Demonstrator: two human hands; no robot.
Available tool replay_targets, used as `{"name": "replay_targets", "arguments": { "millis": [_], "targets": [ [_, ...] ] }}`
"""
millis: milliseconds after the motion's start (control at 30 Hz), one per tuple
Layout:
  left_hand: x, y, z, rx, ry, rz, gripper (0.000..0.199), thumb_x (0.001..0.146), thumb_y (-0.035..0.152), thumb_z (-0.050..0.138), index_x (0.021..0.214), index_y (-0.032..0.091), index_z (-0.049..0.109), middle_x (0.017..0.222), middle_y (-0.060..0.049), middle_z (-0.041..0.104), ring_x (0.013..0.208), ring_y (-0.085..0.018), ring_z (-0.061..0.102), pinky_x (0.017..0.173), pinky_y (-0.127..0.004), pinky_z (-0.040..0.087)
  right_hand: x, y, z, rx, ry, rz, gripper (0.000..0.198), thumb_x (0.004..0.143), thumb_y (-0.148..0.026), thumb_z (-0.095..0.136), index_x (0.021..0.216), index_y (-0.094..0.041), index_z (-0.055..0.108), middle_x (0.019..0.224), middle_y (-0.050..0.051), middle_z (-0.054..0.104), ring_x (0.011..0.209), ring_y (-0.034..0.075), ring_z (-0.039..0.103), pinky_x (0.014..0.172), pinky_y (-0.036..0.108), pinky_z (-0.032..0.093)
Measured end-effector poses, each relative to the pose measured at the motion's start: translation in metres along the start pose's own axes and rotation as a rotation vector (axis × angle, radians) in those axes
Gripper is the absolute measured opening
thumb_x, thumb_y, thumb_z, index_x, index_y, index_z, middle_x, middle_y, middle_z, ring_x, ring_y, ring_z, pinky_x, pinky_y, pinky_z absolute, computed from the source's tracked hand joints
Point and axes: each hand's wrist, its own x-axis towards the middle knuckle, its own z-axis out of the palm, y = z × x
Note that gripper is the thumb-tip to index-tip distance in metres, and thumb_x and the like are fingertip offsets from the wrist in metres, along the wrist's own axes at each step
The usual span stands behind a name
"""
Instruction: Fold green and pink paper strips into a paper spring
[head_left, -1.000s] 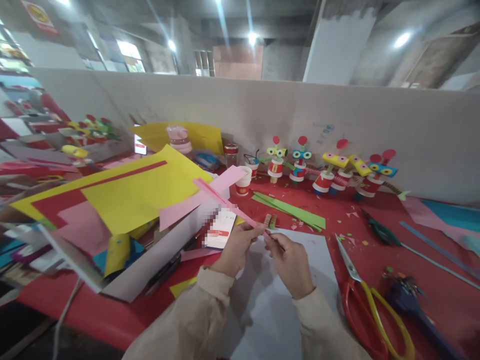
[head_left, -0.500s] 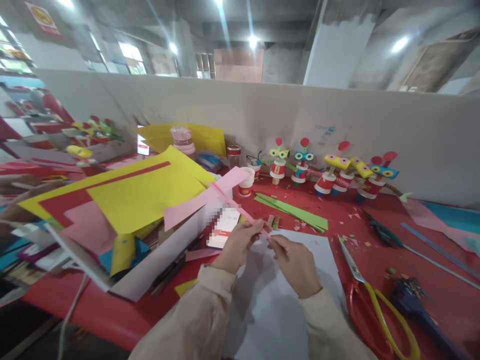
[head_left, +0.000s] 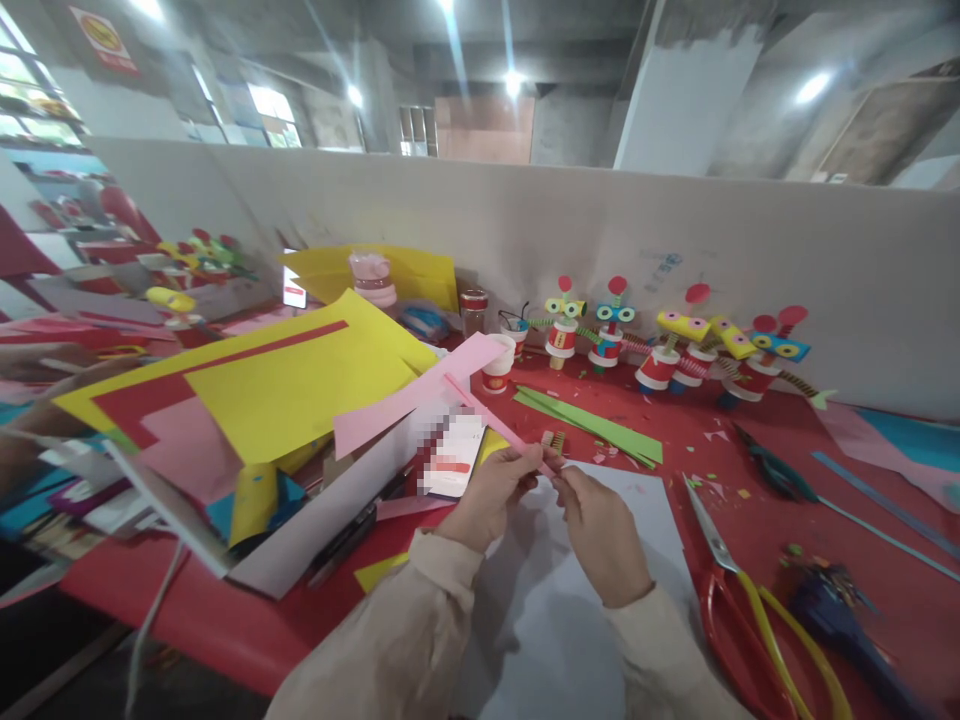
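Cup figures (head_left: 561,340) stand assembled near worktop's (head_left: 225,630) back edge; left hand (head_left: 491,495), right hand (head_left: 604,535) pinching pink strip (head_left: 484,413), far length apparently not yet folded

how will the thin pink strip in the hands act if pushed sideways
The strip looks like narrow paper, so it is probably very light. Its far end juts out straight beyond the left hand, suggesting slight stiffness. Being so slim, it would likely bend or crease easily.

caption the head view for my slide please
Left hand and right hand pinch a pink strip near white paper.
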Motion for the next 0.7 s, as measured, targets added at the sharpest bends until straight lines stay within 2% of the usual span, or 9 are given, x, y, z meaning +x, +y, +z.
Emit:
{"name": "replay_targets", "arguments": {
  "millis": [167,433,600,700],
  "targets": [
    [0.001,0.015,-0.009,-0.135,0.058,0.04,0.026,0.066,0.038,0.073,0.069,0.012,0.068,0.074,-0.008,0.068,0.067,-0.011,0.058,0.055,-0.019,0.039,0.001,0.001,0.001,0.045,0.004,-0.02,0.029,0.092,-0.027,0.032,0.075,-0.02,0.055,0.063,0.002,0.061,0.057,0.015,0.058,0.056,0.024,0.034],
    [0.002,0.017,-0.012,-0.215,0.057,0.012,0.016,0.074,0.027,0.067,0.071,0.012,0.067,0.078,-0.009,0.069,0.064,-0.009,0.061,0.051,-0.015,0.044,-0.002,-0.005,0.001,0.106,0.083,-0.015,0.029,0.091,-0.036,0.037,0.089,-0.023,0.062,0.067,0.002,0.066,0.062,0.016,0.061,0.054,0.022,0.033],
    [-0.004,0.025,-0.014,-0.25,-0.029,0.041,0.013,0.074,0.015,0.066,0.087,0.014,0.067,0.092,-0.009,0.069,0.077,-0.012,0.064,0.064,-0.019,0.051,-0.002,-0.003,0.001,0.219,0.052,0.052,0.03,0.09,-0.037,0.037,0.079,-0.022,0.06,0.063,0.001,0.064,0.056,0.014,0.058,0.052,0.021,0.035],
    [-0.006,0.028,-0.017,-0.236,-0.039,0.055,0.016,0.071,0.009,0.067,0.086,0.013,0.067,0.089,-0.009,0.069,0.08,-0.013,0.065,0.067,-0.019,0.051,-0.001,-0.003,0.002,0.383,0.002,0.098,0.031,0.088,-0.04,0.038,0.076,-0.021,0.059,0.06,0.0,0.062,0.051,0.013,0.055,0.049,0.021,0.037]
  ]
}}
